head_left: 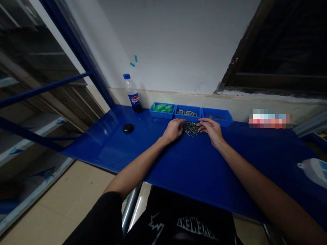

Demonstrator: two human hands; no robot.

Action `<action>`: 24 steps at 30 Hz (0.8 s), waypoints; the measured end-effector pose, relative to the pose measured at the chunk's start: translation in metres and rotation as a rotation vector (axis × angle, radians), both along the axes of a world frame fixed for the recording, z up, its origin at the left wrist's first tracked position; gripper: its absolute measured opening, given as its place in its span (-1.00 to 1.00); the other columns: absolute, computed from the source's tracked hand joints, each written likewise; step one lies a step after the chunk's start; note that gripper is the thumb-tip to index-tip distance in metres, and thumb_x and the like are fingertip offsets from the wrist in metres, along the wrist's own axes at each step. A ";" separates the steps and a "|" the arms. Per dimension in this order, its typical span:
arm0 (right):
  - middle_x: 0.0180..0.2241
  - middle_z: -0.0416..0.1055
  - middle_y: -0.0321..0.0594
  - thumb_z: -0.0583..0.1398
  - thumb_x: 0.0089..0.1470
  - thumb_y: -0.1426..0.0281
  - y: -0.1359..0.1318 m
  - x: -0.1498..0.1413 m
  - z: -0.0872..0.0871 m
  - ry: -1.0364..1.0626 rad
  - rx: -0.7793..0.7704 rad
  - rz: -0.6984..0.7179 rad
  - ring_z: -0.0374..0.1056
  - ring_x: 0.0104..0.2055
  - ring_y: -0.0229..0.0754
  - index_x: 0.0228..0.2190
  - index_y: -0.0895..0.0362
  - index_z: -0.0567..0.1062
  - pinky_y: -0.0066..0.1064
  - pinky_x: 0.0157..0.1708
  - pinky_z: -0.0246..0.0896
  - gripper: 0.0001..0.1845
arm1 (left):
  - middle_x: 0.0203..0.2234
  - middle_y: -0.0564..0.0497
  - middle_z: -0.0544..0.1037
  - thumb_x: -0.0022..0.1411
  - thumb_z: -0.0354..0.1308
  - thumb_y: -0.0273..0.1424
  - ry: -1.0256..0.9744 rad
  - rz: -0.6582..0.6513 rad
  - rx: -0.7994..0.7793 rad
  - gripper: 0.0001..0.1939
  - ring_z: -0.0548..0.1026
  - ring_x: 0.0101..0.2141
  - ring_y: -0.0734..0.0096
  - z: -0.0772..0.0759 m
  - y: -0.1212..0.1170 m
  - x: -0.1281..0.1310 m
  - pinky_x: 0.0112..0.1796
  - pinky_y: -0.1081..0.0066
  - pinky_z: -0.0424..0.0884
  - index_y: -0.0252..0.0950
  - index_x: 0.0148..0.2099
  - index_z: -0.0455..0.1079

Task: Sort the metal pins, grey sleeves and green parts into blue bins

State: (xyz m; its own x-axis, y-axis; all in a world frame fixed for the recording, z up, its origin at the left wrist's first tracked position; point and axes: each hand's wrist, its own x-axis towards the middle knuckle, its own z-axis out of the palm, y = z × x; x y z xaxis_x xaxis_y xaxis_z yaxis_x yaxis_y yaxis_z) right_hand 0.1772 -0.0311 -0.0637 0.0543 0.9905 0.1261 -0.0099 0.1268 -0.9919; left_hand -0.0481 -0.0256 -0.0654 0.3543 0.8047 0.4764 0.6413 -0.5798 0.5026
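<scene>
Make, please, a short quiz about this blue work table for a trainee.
1. How many open blue plastic bins stand near the white wall?
2. True or false: the clear plastic bottle with a blue cap stands left of these bins.
3. Which lies between the bare left hand and the bare right hand? A) the bottle; B) a pile of thin metal pieces; C) a black rounded object.

Key: 1. three; 2. true; 3. B.

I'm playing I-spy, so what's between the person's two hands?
In the head view, a loose pile of thin metal pieces lies on the blue table between the left hand and the right hand.
</scene>
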 end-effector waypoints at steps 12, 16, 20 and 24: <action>-0.58 0.50 -0.27 0.35 -0.03 0.15 -0.001 -0.017 -0.011 0.052 0.104 -0.090 0.16 -0.67 -0.35 -0.33 0.13 0.65 -0.46 -0.68 -0.02 -0.69 | -0.15 -0.16 0.66 0.20 0.33 -0.59 -0.456 -0.048 -0.210 -0.58 0.64 -0.21 0.31 -0.014 0.022 0.024 -0.16 0.31 0.65 -0.36 0.12 0.53; -0.50 0.58 -0.24 0.38 -0.04 0.13 -0.002 -0.016 -0.011 0.034 0.084 -0.017 0.23 -0.64 -0.34 -0.23 0.13 0.65 -0.48 -0.66 0.07 -0.61 | -0.13 -0.16 0.64 0.16 0.38 -0.57 -0.480 -0.076 -0.239 -0.52 0.65 -0.22 0.34 -0.016 0.017 0.018 -0.15 0.31 0.66 -0.37 0.14 0.51; -0.44 0.63 -0.17 0.41 -0.10 0.07 -0.002 -0.015 -0.010 -0.010 0.075 0.055 0.26 -0.62 -0.32 -0.23 0.14 0.66 -0.46 -0.63 0.11 -0.53 | -0.14 -0.15 0.63 0.15 0.38 -0.57 -0.502 -0.137 -0.212 -0.51 0.65 -0.21 0.34 -0.012 0.010 0.014 -0.14 0.32 0.66 -0.36 0.15 0.51; -0.44 0.63 -0.13 0.46 -0.16 0.08 -0.002 -0.011 -0.012 -0.024 0.074 0.116 0.34 -0.58 -0.27 -0.33 0.15 0.68 -0.42 -0.57 0.16 -0.56 | -0.14 -0.15 0.63 0.19 0.37 -0.52 -0.477 -0.180 -0.143 -0.55 0.65 -0.17 0.32 -0.010 0.005 0.017 -0.13 0.32 0.67 -0.38 0.13 0.51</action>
